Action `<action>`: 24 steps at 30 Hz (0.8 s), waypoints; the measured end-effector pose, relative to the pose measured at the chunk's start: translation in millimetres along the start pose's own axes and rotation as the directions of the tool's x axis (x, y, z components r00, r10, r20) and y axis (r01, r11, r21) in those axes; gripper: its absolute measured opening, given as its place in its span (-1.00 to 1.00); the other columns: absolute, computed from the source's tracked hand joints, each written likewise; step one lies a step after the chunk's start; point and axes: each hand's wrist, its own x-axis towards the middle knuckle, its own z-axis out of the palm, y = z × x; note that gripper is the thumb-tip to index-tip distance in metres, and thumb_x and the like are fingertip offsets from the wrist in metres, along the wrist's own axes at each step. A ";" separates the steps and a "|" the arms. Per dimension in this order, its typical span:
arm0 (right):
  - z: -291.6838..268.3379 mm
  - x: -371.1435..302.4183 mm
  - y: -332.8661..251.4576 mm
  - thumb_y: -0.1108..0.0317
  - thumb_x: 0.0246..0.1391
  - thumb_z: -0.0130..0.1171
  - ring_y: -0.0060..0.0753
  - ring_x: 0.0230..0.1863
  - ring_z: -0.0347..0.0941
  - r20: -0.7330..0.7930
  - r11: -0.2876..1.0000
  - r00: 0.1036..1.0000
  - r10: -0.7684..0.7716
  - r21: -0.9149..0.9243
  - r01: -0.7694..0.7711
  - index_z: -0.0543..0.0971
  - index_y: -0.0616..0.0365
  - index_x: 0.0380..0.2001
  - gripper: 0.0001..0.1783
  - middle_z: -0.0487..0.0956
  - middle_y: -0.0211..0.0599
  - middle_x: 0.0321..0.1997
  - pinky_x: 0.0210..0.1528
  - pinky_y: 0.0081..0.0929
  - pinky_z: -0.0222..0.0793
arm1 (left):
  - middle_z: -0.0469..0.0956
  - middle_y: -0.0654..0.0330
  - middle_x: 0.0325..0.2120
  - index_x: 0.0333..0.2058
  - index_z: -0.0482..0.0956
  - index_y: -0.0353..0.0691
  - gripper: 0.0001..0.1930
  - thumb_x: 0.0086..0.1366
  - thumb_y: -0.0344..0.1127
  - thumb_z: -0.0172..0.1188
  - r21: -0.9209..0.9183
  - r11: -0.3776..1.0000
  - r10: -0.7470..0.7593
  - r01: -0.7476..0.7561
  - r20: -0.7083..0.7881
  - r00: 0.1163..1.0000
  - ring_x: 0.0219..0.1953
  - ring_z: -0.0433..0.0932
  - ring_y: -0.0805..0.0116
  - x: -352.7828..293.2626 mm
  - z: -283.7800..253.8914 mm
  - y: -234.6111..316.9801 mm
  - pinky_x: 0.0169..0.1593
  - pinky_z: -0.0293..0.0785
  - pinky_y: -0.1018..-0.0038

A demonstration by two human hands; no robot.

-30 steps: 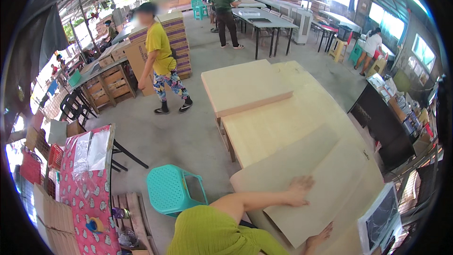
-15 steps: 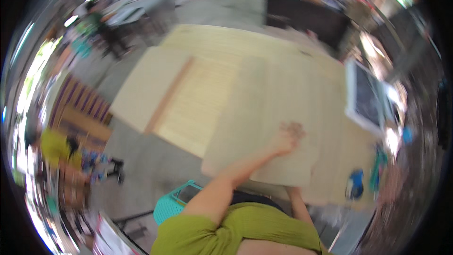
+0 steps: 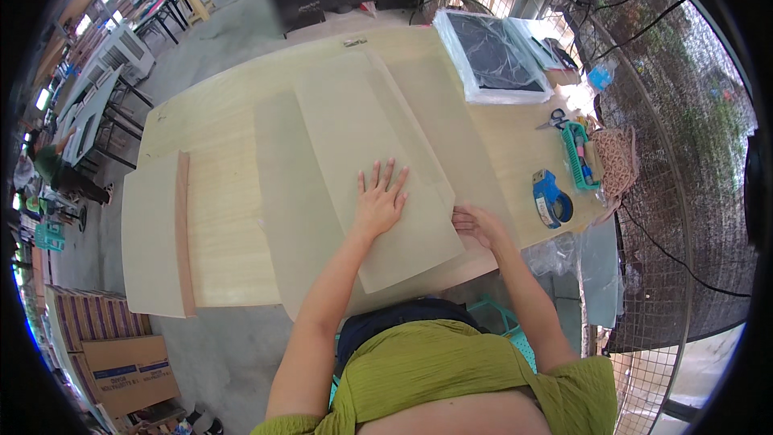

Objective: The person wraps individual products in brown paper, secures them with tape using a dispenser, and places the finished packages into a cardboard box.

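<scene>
A long beige paper-like layer lies at a slant over a wider beige sheet on the pale wooden table. Its right edge rises slightly, and I cannot tell whether it is a folded part of that sheet or a separate piece. My left hand rests flat on the upper layer with fingers spread. At this layer's right edge, close to the near side of the table, my right hand has its fingers stretched out, their tips touching the edge.
On the left of the table sits a stack of beige boards. To the right are a blue tape dispenser, a green basket of pens, scissors and a plastic-wrapped dark panel. A person is far left.
My view has turned right. My left hand lies on a slanted upper layer that did not show before. My right hand came up from below the near edge to beside that layer.
</scene>
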 end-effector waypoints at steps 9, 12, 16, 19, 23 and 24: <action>47.6 -7.9 4.5 0.37 0.04 0.35 -0.36 -0.40 0.60 -0.043 0.941 0.999 0.031 -0.334 -0.043 0.56 0.32 -0.17 -0.68 0.64 -0.17 -0.32 -0.33 -0.47 0.53 | -0.05 0.22 0.44 0.39 0.06 0.23 -0.40 0.41 0.02 -0.12 0.019 0.999 -0.035 0.035 0.018 0.999 0.45 -0.08 0.01 -8.9 -4.1 -2.6 0.39 -0.22 -0.19; 38.9 -27.5 36.4 0.36 0.08 0.32 -0.34 -0.33 0.62 0.056 0.993 0.997 0.045 -0.115 -0.038 0.55 0.32 -0.15 -0.68 0.65 -0.15 -0.29 -0.27 -0.37 0.58 | -0.06 0.22 0.44 0.40 0.04 0.23 -0.40 0.41 0.01 -0.12 0.027 0.999 -0.018 0.016 0.046 0.999 0.45 -0.08 0.01 -2.7 -5.7 2.4 0.38 -0.21 -0.19; 21.9 -36.1 75.8 0.37 0.17 0.24 -0.29 -0.14 0.62 0.175 0.986 0.984 0.025 0.156 -0.053 0.52 0.36 -0.07 -0.67 0.66 -0.08 -0.24 -0.16 -0.24 0.61 | -0.11 0.21 0.45 0.41 0.01 0.26 -0.36 0.39 0.09 -0.10 0.021 1.000 -0.004 0.002 0.096 0.995 0.46 -0.11 0.02 -1.9 -3.3 -1.5 0.39 -0.21 -0.19; 15.3 -42.3 96.7 0.35 0.18 0.23 -0.17 -0.16 0.63 0.197 0.968 0.974 0.110 0.199 -0.150 0.52 0.42 -0.03 -0.62 0.63 -0.03 -0.13 -0.13 -0.22 0.60 | -0.17 0.16 0.46 0.41 -0.01 0.30 -0.29 0.33 0.19 -0.06 -0.003 0.996 0.088 -0.089 0.166 0.982 0.46 -0.13 -0.02 -15.4 -9.9 -20.8 0.39 -0.21 -0.19; 18.2 -81.0 105.9 0.31 0.14 0.27 -0.16 -0.18 0.63 0.193 0.967 0.965 0.179 -0.215 -0.136 0.57 0.38 -0.05 -0.62 0.65 -0.08 -0.15 -0.14 -0.26 0.58 | -0.24 0.13 0.46 0.41 -0.05 0.35 -0.02 0.06 0.38 0.17 0.013 0.935 0.321 -0.354 0.393 0.862 0.46 -0.17 -0.05 -50.6 -47.3 -51.5 0.39 -0.21 -0.18; 24.6 -86.4 109.8 0.30 0.12 0.30 -0.17 -0.18 0.63 0.203 0.960 0.965 0.164 -0.258 -0.108 0.58 0.36 -0.06 -0.61 0.66 -0.11 -0.16 -0.14 -0.28 0.57 | -0.26 0.12 0.46 0.41 -0.07 0.36 0.07 -0.03 0.40 0.25 0.014 0.906 0.367 -0.423 0.471 0.802 0.46 -0.17 -0.05 -55.6 -66.6 -51.6 0.40 -0.20 -0.17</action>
